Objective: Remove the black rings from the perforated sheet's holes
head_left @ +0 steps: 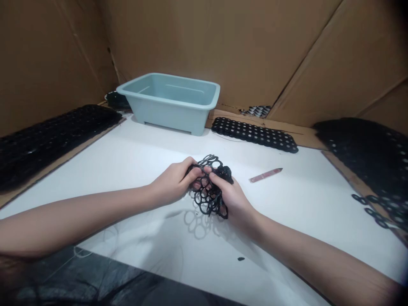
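A crumpled black mesh of linked rings [207,197] is held just above the white tabletop, between my two hands. My left hand [178,178] pinches its left side, thumb pressed on the rings. On the other side, my right hand [234,195] grips the mesh with the thumb across its top, and a bunched dark clump sticks out over that thumb. Loose rings hang below the fingers and cast a shadow on the table. Some fingertips show through the holes; the rest are hidden by the mesh.
A pale blue plastic basin [168,112] stands at the back. Right of it lies a flat black mesh sheet with holes [255,134]. A pointed, reddish-handled tool [266,174] rests right of my hands. Black mesh piles flank the white table [127,157]; a small black scrap [241,259] lies near the front.
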Tool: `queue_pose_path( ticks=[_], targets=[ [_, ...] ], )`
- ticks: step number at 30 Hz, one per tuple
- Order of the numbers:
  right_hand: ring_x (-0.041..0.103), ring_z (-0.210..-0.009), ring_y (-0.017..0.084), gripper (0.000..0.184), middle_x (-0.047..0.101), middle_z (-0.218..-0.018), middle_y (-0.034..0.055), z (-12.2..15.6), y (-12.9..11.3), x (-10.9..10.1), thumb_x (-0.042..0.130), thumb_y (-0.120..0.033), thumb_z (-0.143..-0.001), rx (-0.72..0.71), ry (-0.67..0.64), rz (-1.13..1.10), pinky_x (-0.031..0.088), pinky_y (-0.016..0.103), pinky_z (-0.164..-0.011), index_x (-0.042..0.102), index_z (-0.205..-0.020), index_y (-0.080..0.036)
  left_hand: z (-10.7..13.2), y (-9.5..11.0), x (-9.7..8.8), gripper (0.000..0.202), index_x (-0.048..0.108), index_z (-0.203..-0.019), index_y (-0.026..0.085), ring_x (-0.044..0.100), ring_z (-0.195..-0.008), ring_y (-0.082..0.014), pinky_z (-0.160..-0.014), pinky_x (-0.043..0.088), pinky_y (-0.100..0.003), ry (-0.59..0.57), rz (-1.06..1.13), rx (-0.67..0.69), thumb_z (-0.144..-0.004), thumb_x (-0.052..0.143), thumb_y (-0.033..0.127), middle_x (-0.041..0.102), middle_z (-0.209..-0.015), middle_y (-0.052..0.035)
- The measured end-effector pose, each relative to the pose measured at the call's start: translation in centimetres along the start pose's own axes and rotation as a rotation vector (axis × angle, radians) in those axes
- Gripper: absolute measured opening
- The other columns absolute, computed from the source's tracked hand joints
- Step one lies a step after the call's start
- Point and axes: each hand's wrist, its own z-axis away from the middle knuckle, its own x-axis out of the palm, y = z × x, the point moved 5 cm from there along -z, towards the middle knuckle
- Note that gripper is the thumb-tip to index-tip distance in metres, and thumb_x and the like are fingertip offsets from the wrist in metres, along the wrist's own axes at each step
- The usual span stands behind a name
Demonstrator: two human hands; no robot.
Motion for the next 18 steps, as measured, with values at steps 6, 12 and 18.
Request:
queue_pose_path(
  ticks=[6, 12, 18],
  targets=[
    [0.058, -0.061, 0.012, 0.018, 0.063, -0.07, 0.001, 0.0, -0.1, -0.1, 0.056, -0.016, -0.067, 0.073, 0.061, -0.016, 0.045, 0.025, -0.062, 0.06, -0.085, -0.016, -0.1, 0.0, 0.1, 0.024, 0.048, -0.09, 0.019, 0.059, -0.074, -0.0159, -0.064, 0.041, -0.027, 0.022, -0.097, 0.011, -0.087, 0.036, 0.039, 0.064, -0.082, -0.0024],
    [0.04, -0.039, 0.007, 0.008, 0.048, -0.048, -0.0033, 0.3, 0.0, 0.2, 0.047, -0.02, -0.071, 0.224, -0.034, -0.037, 0.03, 0.017, -0.04, 0.052, -0.076, -0.017, 0.3, 0.9, 0.2, 0.023, 0.05, -0.091, 0.019, 0.058, -0.075, -0.0158, -0.068, 0.041, -0.029, -0.002, -0.047, 0.012, -0.087, 0.037, 0.037, 0.064, -0.081, -0.0017],
    [0.031, -0.039, 0.006, 0.029, 0.037, -0.044, -0.0056, 0.2, -1.1, 0.3, 0.048, -0.042, -0.077, 0.09, -0.103, 0.24, 0.022, 0.018, -0.038, 0.047, -0.063, -0.017, 0.1, 0.5, 0.8, 0.022, 0.049, -0.082, 0.017, 0.055, -0.069, -0.0132, -0.06, 0.04, -0.025, -0.027, 0.278, -0.03, -0.085, 0.042, 0.038, 0.059, -0.075, -0.0017]
  ],
)
